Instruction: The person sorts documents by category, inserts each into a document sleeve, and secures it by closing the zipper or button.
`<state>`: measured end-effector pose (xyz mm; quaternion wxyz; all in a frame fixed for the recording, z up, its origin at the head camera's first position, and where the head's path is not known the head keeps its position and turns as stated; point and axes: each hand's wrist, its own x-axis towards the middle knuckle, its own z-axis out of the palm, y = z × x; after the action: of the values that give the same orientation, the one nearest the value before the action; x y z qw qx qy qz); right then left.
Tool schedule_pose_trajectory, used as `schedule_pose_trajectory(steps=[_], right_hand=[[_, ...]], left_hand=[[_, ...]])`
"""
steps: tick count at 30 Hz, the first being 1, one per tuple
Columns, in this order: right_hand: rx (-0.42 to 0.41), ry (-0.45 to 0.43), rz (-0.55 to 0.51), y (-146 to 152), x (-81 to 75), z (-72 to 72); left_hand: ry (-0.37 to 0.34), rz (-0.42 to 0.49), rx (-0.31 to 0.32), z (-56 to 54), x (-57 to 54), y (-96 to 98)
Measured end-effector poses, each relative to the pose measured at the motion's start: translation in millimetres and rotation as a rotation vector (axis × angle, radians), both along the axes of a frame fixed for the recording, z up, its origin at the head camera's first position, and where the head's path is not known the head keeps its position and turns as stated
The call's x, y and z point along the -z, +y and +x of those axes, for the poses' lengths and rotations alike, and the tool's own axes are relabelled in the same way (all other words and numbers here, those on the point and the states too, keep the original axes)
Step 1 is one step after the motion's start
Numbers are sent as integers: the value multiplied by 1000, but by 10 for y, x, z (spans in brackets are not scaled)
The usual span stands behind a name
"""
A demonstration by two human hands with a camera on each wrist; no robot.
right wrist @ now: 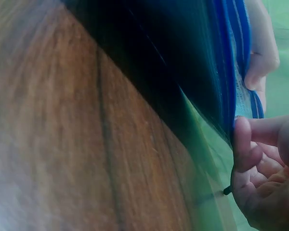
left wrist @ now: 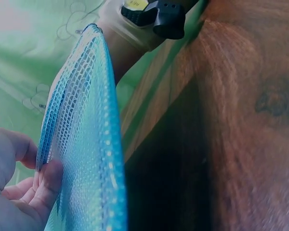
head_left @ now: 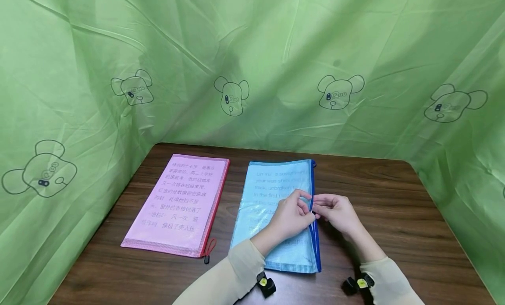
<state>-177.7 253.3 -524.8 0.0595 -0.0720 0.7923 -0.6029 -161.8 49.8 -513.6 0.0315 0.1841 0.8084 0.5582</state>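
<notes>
A light blue mesh zip pouch [head_left: 272, 178] lies on the table with English print showing through its front. Its dark blue zipper edge [head_left: 315, 235] runs down the right side. My left hand [head_left: 288, 215] reaches over the pouch and pinches the front side of that edge, as the left wrist view of the left hand [left wrist: 26, 183] also shows. From the right, my right hand [head_left: 337, 211] pinches the other side of it. Between the two zipper strips [right wrist: 238, 43] a gap shows in the right wrist view. Where the slider sits, I cannot tell.
Left of the blue pouch lies a pink zip pouch [head_left: 177, 200] with Chinese print and a red zipper, its red cord pull [head_left: 209, 248] at the near end. Green cloth [head_left: 272, 42] with bear-head drawings surrounds the brown wooden table [head_left: 398, 217].
</notes>
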Motion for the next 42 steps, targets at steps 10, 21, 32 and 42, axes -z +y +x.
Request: schedule_pose_trajectory(steps=[10, 21, 32, 42], right_hand=[[-23, 12, 26, -24, 31, 2], [-97, 3, -3, 21, 65, -9], [-69, -38, 82, 281, 42, -70], [-28, -6, 122, 367, 35, -215]], left_hand=[[-4, -8, -9, 27, -2, 9], [-1, -41, -76, -40, 61, -17], [-130, -196, -160, -70, 87, -62], [-108, -287, -169, -200, -70, -142]])
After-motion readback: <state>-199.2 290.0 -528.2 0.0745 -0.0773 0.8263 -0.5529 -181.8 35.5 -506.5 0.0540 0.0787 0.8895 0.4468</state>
